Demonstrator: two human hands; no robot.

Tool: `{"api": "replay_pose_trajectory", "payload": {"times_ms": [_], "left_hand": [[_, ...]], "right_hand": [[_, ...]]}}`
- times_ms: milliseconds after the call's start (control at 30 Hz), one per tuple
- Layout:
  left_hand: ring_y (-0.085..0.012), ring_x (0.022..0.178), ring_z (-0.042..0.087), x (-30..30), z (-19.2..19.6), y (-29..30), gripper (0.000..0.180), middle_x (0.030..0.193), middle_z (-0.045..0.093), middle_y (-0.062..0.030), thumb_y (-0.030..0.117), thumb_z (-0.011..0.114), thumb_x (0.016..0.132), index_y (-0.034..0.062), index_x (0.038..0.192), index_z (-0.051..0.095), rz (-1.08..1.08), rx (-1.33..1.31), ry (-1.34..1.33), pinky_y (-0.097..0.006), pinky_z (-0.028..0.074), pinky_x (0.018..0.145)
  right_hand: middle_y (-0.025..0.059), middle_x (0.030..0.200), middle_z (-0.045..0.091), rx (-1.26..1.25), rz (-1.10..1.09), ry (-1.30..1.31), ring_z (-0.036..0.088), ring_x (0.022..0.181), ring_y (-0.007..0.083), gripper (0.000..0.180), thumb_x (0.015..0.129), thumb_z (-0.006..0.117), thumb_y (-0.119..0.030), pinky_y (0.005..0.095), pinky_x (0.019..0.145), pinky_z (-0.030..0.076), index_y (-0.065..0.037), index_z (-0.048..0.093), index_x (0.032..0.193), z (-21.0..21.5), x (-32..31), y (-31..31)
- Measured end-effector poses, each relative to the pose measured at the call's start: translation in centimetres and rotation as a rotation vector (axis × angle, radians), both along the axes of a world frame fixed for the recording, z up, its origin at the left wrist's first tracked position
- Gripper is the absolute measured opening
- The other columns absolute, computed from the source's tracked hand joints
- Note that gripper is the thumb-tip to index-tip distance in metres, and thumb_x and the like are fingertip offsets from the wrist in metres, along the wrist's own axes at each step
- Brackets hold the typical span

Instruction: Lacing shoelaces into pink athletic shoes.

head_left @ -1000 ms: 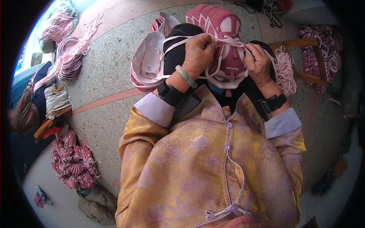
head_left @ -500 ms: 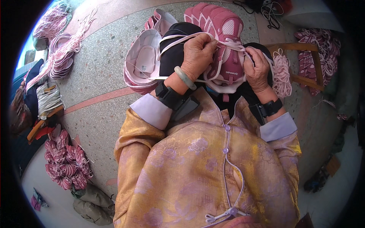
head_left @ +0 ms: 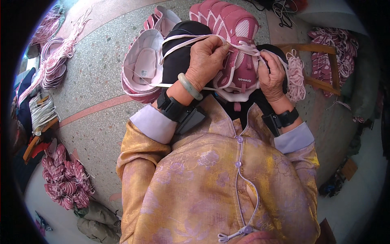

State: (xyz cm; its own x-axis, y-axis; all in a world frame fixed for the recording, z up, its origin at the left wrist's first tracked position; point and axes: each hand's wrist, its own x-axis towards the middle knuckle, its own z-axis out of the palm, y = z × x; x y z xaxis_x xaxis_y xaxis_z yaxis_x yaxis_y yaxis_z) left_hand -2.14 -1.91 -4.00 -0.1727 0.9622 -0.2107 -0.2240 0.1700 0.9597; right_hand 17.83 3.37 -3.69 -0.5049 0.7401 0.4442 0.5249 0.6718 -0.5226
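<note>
A pink shoe upper (head_left: 244,65) with white mesh lies in my lap, its toe pointing away from me. Over its eyelets runs a pale pink shoelace (head_left: 191,37), which also loops out to the left across my dark-clad knee (head_left: 177,61). My left hand (head_left: 208,61) is closed, thumb and forefinger pinching the lace at the upper's left edge. On the right side, my right hand (head_left: 271,75) is closed with bent fingers around the lace near the eyelets; its fingertips are partly hidden. More pink uppers (head_left: 205,14) are stacked beneath and beyond this one.
Uppers with pale linings (head_left: 142,67) sit left of my knee. A bundle of pink laces (head_left: 295,77) hangs by a wooden frame (head_left: 335,69) at right. Bundled uppers (head_left: 67,177) and a wound white cord (head_left: 42,114) are at left, above the speckled floor (head_left: 97,77).
The view has shifted slightly, so most things sit a little farther left. Both hands keep nearly the same hold on the lace, with only a slight change in the left wrist's angle.
</note>
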Motion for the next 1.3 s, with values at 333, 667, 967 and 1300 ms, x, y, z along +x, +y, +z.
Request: {"api": "replay_pose_trajectory", "payload": {"times_ms": [333, 667, 967, 1300], "left_hand": [[-0.0112, 0.057, 0.052, 0.3, 1.3, -0.4, 0.007, 0.061, 0.053, -0.0089, 0.005, 0.062, 0.075, 0.0002, 0.079, 0.057, 0.123, 0.382, 0.678, -0.026, 0.042, 0.054], [-0.0154, 0.056, 0.051, 0.2, 0.7, -0.4, 0.007, 0.064, 0.052, -0.0102, 0.005, 0.061, 0.075, 0.0006, 0.076, 0.056, 0.104, 0.244, 0.626, -0.028, 0.043, 0.054], [-0.0247, 0.047, 0.051, -0.8, 1.8, 1.1, 0.022, 0.054, 0.050, -0.0098, 0.018, 0.067, 0.073, 0.0038, 0.069, 0.051, -0.096, 0.217, 0.804, -0.032, 0.041, 0.046], [-0.0262, 0.069, 0.059, -0.2, 3.2, -2.3, 0.035, 0.084, 0.058, -0.0120, 0.021, 0.068, 0.068, 0.0030, 0.096, 0.058, -0.052, 0.312, 1.157, -0.033, 0.048, 0.063]], "right_hand": [[0.0166, 0.091, 0.056, -0.004, 0.004, -0.013, 0.057, 0.081, 0.0318, 0.026, 0.073, 0.054, -0.007, 0.0364, 0.074, 0.046, 0.002, 0.055, 0.097, 0.7, -0.2, -0.6], [0.0161, 0.090, 0.056, -0.045, -0.011, 0.035, 0.056, 0.081, 0.0317, 0.027, 0.073, 0.054, -0.008, 0.0369, 0.075, 0.046, 0.001, 0.055, 0.098, 0.9, -0.4, -1.0], [0.0138, 0.087, 0.055, -0.052, -0.040, 0.073, 0.056, 0.079, 0.0313, 0.027, 0.072, 0.062, -0.010, 0.0362, 0.071, 0.046, -0.001, 0.055, 0.097, 1.4, -1.2, -1.1], [0.0044, 0.076, 0.054, 0.110, 0.110, -0.137, 0.056, 0.072, 0.0225, 0.008, 0.070, 0.060, -0.013, 0.0359, 0.063, 0.040, -0.011, 0.061, 0.078, 3.6, -5.1, -1.8]]}}
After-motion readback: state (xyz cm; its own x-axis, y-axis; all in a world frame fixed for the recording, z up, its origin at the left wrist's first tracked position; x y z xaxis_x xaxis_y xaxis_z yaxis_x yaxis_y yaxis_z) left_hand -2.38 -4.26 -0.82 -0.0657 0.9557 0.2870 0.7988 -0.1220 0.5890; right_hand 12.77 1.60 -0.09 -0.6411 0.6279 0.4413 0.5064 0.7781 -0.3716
